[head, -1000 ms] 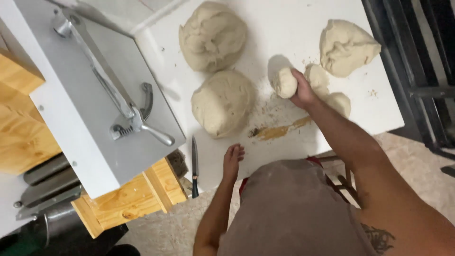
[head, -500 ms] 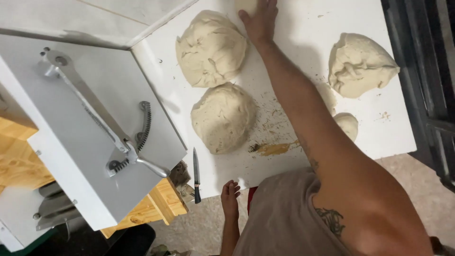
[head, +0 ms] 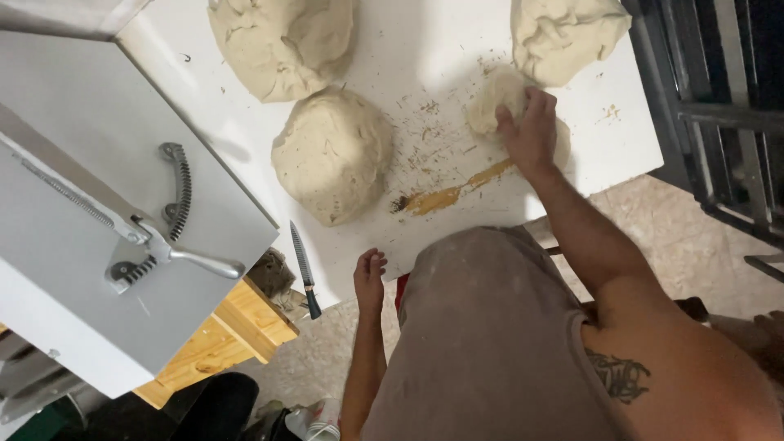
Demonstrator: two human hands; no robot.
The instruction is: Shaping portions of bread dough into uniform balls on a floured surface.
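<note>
Right hand (head: 529,126) has its grip closed over a small dough piece (head: 494,102) on the white desk (head: 621,122), apparently mid-shaping, left hand (head: 369,278) loose and empty at the desk edge, three big dough lumps (head: 333,153) unportioned.

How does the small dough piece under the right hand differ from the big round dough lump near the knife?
The small dough piece is much smaller than the big dough lump. The right hand rests on the small piece; the big lump lies untouched. Both are pale dough on the white table.
</note>
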